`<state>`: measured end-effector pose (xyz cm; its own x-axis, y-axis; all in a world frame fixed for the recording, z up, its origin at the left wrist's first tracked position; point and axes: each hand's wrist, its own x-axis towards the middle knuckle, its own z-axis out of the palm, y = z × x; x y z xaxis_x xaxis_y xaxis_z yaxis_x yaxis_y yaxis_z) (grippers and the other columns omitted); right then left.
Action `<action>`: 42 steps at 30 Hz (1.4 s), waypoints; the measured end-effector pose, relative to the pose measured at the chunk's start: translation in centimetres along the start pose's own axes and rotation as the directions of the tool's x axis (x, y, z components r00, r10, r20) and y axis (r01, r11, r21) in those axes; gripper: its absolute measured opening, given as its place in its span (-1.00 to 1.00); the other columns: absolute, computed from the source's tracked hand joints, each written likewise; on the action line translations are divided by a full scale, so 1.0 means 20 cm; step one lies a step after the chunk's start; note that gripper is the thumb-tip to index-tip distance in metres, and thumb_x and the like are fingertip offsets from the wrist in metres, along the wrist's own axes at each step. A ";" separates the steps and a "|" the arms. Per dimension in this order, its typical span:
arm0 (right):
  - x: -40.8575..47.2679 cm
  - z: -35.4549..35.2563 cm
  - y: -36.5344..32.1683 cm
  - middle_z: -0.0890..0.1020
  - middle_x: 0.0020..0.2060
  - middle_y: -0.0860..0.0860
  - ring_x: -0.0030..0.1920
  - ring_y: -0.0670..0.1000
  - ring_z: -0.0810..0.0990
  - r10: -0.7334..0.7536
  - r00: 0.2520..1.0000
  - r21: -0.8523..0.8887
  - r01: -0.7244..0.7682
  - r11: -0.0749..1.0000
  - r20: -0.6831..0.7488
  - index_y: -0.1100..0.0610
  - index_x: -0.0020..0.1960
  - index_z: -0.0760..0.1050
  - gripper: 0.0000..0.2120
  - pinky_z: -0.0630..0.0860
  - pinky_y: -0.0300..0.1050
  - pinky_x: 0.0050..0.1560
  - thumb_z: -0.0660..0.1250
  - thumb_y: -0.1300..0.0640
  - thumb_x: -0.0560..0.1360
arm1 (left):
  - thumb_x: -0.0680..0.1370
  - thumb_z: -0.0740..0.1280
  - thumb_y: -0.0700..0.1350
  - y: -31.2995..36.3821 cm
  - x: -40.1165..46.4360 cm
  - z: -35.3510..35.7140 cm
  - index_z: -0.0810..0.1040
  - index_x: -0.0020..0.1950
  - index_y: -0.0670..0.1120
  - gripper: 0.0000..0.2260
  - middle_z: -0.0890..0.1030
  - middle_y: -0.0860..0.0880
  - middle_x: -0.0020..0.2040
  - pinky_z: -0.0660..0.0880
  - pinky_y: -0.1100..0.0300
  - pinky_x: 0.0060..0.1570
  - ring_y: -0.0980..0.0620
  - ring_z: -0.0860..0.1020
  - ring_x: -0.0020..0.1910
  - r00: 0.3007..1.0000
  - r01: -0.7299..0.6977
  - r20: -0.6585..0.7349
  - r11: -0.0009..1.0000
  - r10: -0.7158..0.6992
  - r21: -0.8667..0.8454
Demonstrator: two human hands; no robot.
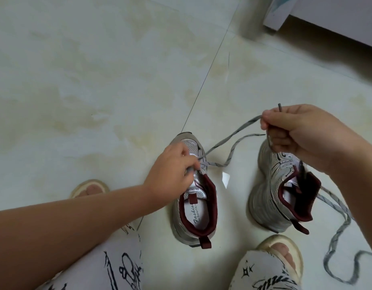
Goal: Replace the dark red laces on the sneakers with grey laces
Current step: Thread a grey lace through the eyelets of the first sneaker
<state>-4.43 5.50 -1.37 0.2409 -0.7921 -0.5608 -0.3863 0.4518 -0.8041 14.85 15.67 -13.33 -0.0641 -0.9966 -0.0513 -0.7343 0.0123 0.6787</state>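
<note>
1. State: the left sneaker point(194, 191) stands on the floor point(97, 80). A grey lace point(227, 141) is threaded through its front eyelets only. The left hand point(174, 166) has its fingers point(191, 164) curled round the lace at the eyelets. The right hand point(302, 132) is raised above the right sneaker point(281, 191), its fingers clamped on both lace ends.
2. Risk: uneven end lengths, if one strand is drawn harder than the other.
3. Risk: the lace may be pulled out of an eyelet if the left hold is slackened.
4. Risk: the flat lace may be twisted at the crossing.
5. Count: two sneakers; two grey laces, the second lace point(337, 233) lying loose beside the right sneaker; two hands. No dark red lace is seen.
</note>
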 end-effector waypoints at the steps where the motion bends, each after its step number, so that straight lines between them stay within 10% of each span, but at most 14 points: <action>1: 0.01 0.01 -0.01 0.17 -0.57 -0.04 -0.48 -0.03 0.08 -0.013 1.000 -0.027 0.012 1.000 -0.009 0.19 -0.35 0.41 -0.67 0.15 -0.29 -0.53 0.18 0.18 0.58 | 0.43 0.35 -0.13 0.01 0.02 0.00 0.65 -0.01 -0.05 -0.83 0.42 -0.01 -0.07 0.26 0.19 -0.08 0.02 0.38 -0.06 0.997 -0.072 0.014 0.994 0.071 0.079; 6: 0.06 0.07 0.01 0.25 -0.64 -0.10 -0.53 -0.04 0.18 -0.077 0.994 -0.195 0.060 0.979 -0.079 0.16 -0.36 0.45 -0.67 0.20 -0.19 -0.44 0.21 0.14 0.57 | 0.50 0.33 0.01 0.01 0.16 -0.02 0.54 0.23 0.09 -0.70 0.38 0.00 0.14 0.10 0.20 0.02 0.00 0.27 0.19 0.957 -0.086 0.291 0.948 -0.007 0.305; 11: 0.10 0.10 0.09 0.46 -0.30 -0.04 -0.39 -0.12 0.38 -0.136 0.973 -0.410 0.050 0.911 -0.185 0.08 -0.01 0.46 -0.90 0.31 -0.19 -0.29 0.29 0.07 0.51 | 0.47 0.36 -0.16 0.03 0.17 -0.03 0.57 -0.20 0.04 -0.90 0.41 0.14 -0.15 0.31 0.20 -0.03 0.10 0.38 -0.09 0.979 0.076 0.196 0.995 -0.061 -0.072; 13: 0.10 0.12 0.15 0.44 -0.11 0.00 -0.27 -0.13 0.44 -0.066 0.985 -0.469 -0.017 0.883 -0.160 0.07 0.21 0.30 -0.69 0.30 -0.15 -0.16 0.28 0.05 0.52 | 0.53 0.28 -0.19 0.09 0.18 -0.07 0.50 -0.23 -0.05 -0.86 0.46 0.08 -0.25 0.37 0.27 -0.26 0.13 0.42 -0.29 0.946 0.293 0.228 0.907 -0.230 -0.301; 16: 0.12 0.18 0.24 0.51 -0.12 0.08 -0.20 0.04 0.47 -0.019 0.997 -0.591 -0.028 0.806 -0.073 0.15 0.16 0.33 -0.81 0.29 -0.14 -0.25 0.14 0.14 0.57 | 0.56 0.19 -0.27 0.14 0.21 -0.18 0.46 -0.20 -0.09 -0.83 0.59 0.03 -0.38 0.49 0.22 -0.18 -0.01 0.51 -0.31 0.897 0.437 0.213 0.698 -0.388 -0.568; 22: 0.09 0.29 0.37 0.62 -0.02 0.09 -0.03 0.08 0.50 -0.076 0.993 -0.755 0.121 0.645 0.094 0.16 0.06 0.57 -0.80 0.33 -0.16 -0.11 0.18 0.18 0.56 | 0.53 0.15 -0.30 0.06 0.20 -0.34 0.40 -0.08 -0.04 -0.83 0.46 0.01 -0.42 0.45 0.04 -0.19 0.12 0.42 -0.59 0.811 0.389 -0.088 0.646 -0.578 -0.657; 26: 0.09 0.34 0.39 0.65 0.03 0.05 0.06 0.08 0.54 -0.127 0.977 -0.800 0.212 0.562 0.170 0.07 0.14 0.58 -0.75 0.37 -0.16 -0.04 0.18 0.18 0.56 | 0.53 0.15 -0.27 -0.01 0.17 -0.36 0.31 0.19 -0.04 -0.73 0.43 -0.04 -0.27 0.41 0.12 -0.36 -0.01 0.39 -0.46 0.772 0.501 -0.117 0.712 -0.625 -0.492; 33: 0.10 0.35 0.39 0.62 -0.10 0.11 -0.05 0.17 0.51 -0.190 0.961 -0.836 0.268 0.479 0.199 0.14 0.06 0.44 -0.86 0.33 -0.07 -0.16 0.14 0.20 0.55 | 0.50 0.23 -0.11 -0.06 0.10 -0.25 0.31 0.32 -0.02 -0.61 0.30 -0.17 0.30 0.39 0.07 0.07 -0.19 0.52 0.02 0.769 0.552 0.169 0.773 -0.617 0.313; 37: 0.09 0.36 0.39 0.60 -0.15 0.14 -0.11 0.18 0.50 -0.199 0.944 -0.843 0.325 0.428 0.263 0.18 0.00 0.46 -0.84 0.35 -0.04 -0.16 0.11 0.19 0.55 | 0.49 0.26 -0.04 0.00 0.06 -0.20 0.35 0.27 0.02 -0.65 0.28 -0.09 0.23 0.30 0.03 0.13 -0.13 0.39 0.16 0.859 0.412 0.123 0.813 -0.497 0.412; 42: 0.11 0.38 0.39 0.60 -0.21 0.05 -0.16 0.08 0.51 -0.206 0.971 -0.702 0.228 0.675 0.118 0.16 -0.05 0.51 -0.87 0.39 -0.10 -0.14 0.19 0.21 0.54 | 0.50 0.29 -0.03 0.09 0.00 -0.11 0.58 -0.09 0.00 -0.90 0.29 0.06 -0.08 0.17 0.14 0.03 0.04 0.30 0.00 0.986 0.101 0.103 0.961 -0.131 0.256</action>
<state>-0.15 10.34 -10.42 0.4188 -0.8139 -0.4027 -0.8306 -0.1640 -0.5322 15.07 15.43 -10.51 -0.0364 -0.9759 -0.2154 -0.8852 -0.0685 0.4601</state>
